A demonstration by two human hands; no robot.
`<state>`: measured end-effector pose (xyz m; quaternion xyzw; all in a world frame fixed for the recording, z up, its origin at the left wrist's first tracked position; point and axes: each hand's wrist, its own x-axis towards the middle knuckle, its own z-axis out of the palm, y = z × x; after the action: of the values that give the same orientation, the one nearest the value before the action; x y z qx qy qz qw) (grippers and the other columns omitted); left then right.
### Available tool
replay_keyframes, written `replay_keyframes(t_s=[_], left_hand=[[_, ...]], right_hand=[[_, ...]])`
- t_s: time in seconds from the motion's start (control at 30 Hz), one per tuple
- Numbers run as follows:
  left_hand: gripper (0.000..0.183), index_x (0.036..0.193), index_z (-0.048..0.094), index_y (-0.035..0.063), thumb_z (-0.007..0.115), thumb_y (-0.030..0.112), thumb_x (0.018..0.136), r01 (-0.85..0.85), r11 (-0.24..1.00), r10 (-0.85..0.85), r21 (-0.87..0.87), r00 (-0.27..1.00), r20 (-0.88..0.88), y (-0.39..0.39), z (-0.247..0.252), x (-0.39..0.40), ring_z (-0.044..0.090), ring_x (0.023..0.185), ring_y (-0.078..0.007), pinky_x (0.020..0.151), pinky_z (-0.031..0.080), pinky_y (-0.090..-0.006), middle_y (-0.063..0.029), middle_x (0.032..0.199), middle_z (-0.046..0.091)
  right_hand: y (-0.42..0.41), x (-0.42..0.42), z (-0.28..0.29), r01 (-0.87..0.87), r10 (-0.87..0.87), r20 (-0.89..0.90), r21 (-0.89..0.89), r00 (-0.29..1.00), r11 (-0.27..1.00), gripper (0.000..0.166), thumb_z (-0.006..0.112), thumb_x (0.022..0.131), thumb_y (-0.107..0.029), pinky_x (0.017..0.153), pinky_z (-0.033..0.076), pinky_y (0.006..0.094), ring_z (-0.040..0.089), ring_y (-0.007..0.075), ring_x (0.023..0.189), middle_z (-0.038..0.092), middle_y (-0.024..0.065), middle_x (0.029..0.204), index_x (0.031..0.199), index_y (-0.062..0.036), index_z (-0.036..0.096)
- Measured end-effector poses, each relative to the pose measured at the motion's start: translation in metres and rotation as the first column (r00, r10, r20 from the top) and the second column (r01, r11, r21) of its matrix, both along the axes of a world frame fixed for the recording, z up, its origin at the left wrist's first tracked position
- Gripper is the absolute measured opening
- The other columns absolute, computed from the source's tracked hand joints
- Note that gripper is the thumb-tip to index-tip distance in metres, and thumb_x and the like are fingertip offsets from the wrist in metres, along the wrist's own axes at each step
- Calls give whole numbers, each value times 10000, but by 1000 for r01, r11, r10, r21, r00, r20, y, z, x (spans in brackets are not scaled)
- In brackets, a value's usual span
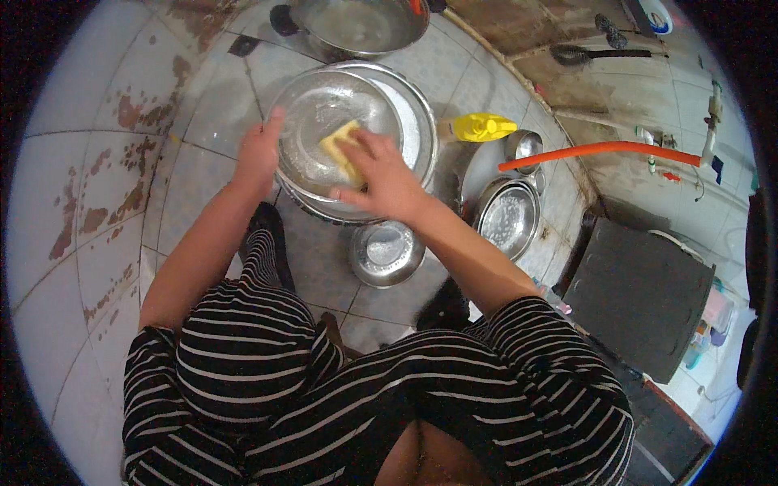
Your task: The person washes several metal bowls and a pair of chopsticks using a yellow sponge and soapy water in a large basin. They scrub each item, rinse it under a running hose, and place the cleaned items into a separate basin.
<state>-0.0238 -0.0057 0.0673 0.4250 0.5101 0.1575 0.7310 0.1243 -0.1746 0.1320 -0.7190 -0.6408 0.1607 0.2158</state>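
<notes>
My left hand (260,152) grips the left rim of a round metal basin (310,112), which is tilted over a larger metal basin (419,109) on the tiled floor. In my right hand (389,176) is a yellow sponge (343,146), pressed against the inside of the upper basin. That inner surface looks wet. The fingers of the right hand spread over the sponge and hide part of it. Just below the two basins, a small metal bowl (387,252) stands on the floor near my feet.
A big two-handled pan (358,27) holding cloudy water stands beyond the basins. To the right are a yellow bottle (486,127), stacked metal bowls (510,219) and a small metal cup (524,149). An orange hose (595,150) reaches over them from the wall pipe. A dark grey box-like object (638,297) stands farther right.
</notes>
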Motion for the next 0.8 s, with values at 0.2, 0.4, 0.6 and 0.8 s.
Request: replay_keyframes(t_s=[0.2, 0.4, 0.6, 0.8], left_hand=[[544, 1229, 498, -46, 514, 406, 926, 100, 955, -92, -281, 995, 43, -7, 8, 3, 602, 905, -219, 854, 462, -326, -138, 1093, 603], [378, 1145, 560, 31, 453, 347, 967, 273, 933, -320, 234, 927, 196, -17, 10, 11, 552, 807, -143, 786, 428, -260, -58, 934, 594], [341, 818, 585, 52, 482, 347, 956, 384, 880, -417, 281, 906, 69, -12, 1, 7, 461, 665, -85, 626, 393, -245, 26, 724, 512], [336, 830, 560, 72, 453, 361, 965, 30, 998, -36, 60, 995, 90, -8, -26, -4, 451, 623, -91, 545, 361, -256, 28, 702, 493]], right_hand=[[-8, 20, 4, -188, 175, -83, -197, 981, 962, 602, 776, 606, -88, 893, 453, 392, 525, 326, 1045, 561, 98, 1121, 1167, -135, 563], [11, 74, 24, -225, -47, -664, -318, 746, 921, 367, 786, 724, -160, 787, 459, 265, 568, 93, 860, 621, -9, 887, 1031, -51, 618], [16, 107, -64, 544, -526, -707, -235, 473, 805, 351, 685, 829, -317, 741, 454, 258, 564, 117, 787, 629, 11, 856, 1043, -45, 627], [-9, 69, -158, 581, -559, 294, 15, 776, 814, 465, 565, 839, -228, 986, 366, 478, 378, 425, 1241, 383, 269, 1361, 1285, -108, 511]])
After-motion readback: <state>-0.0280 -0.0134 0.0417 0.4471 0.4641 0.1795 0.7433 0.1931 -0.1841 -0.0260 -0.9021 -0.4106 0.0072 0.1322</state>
